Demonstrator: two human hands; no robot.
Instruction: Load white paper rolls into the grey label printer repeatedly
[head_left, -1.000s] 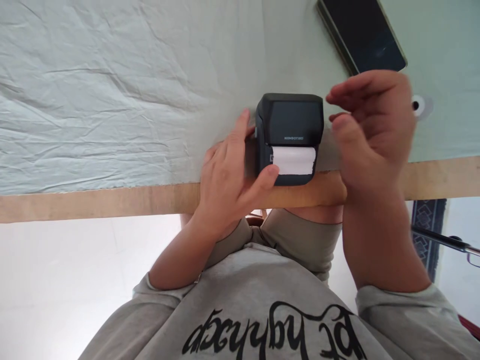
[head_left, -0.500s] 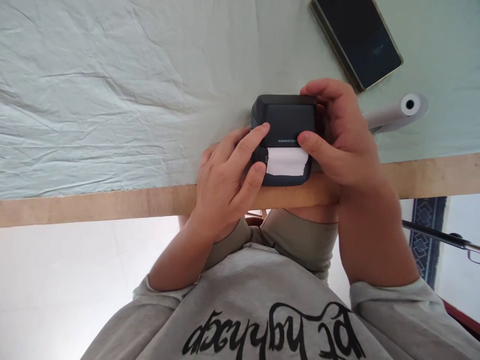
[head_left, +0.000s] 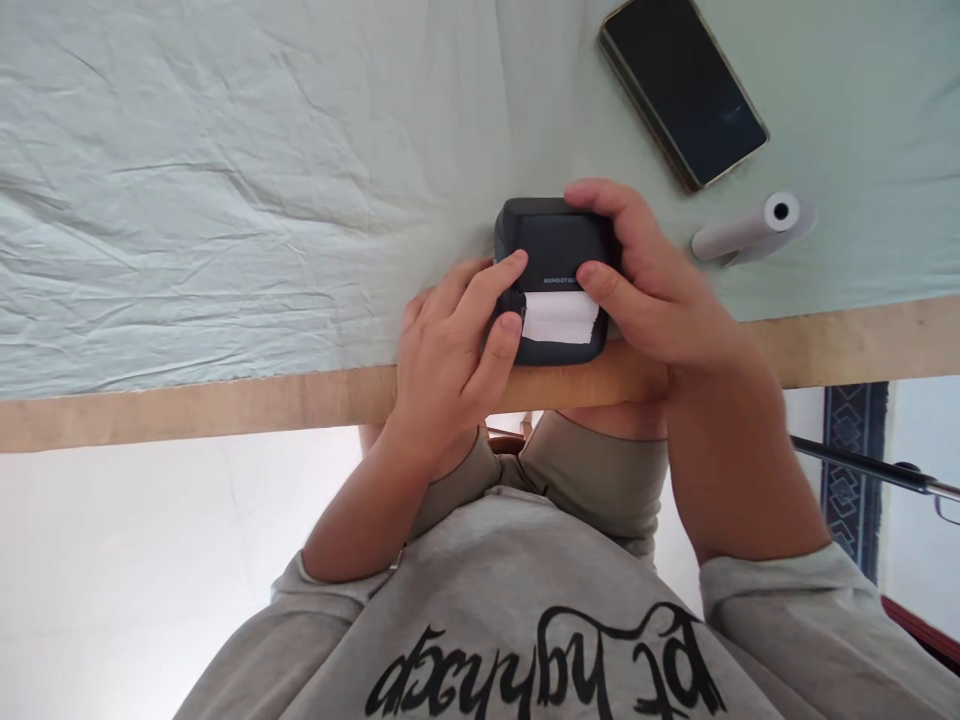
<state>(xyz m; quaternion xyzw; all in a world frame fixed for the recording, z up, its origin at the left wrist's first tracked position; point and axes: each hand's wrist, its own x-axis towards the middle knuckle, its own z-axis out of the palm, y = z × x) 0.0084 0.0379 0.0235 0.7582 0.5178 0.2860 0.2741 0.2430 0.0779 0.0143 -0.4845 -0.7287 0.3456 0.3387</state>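
Note:
A dark, compact label printer (head_left: pixel 559 240) lies near the table's front edge, between my two hands. White paper (head_left: pixel 560 318) shows out of its near side, below the brand lettering. My left hand (head_left: pixel 457 335) grips the printer's left side, with the index finger on its top and the thumb by the paper. On the opposite side, my right hand (head_left: pixel 652 275) is wrapped round the printer, its thumb on the lid's right near corner and its fingers at the far right corner. The printer's right side is hidden by that hand.
A white paper roll (head_left: pixel 739 228) lies on the table to the right of my right hand. Beyond it is a smartphone (head_left: pixel 684 90) with a dark screen. A pale green cloth (head_left: pixel 225 200) covers the table, with a bare wooden edge (head_left: pixel 187 405) at the front.
The printer and my right hand have shifted slightly left. The phone and the paper roll appear further left in the view. Both hands keep their hold on the printer.

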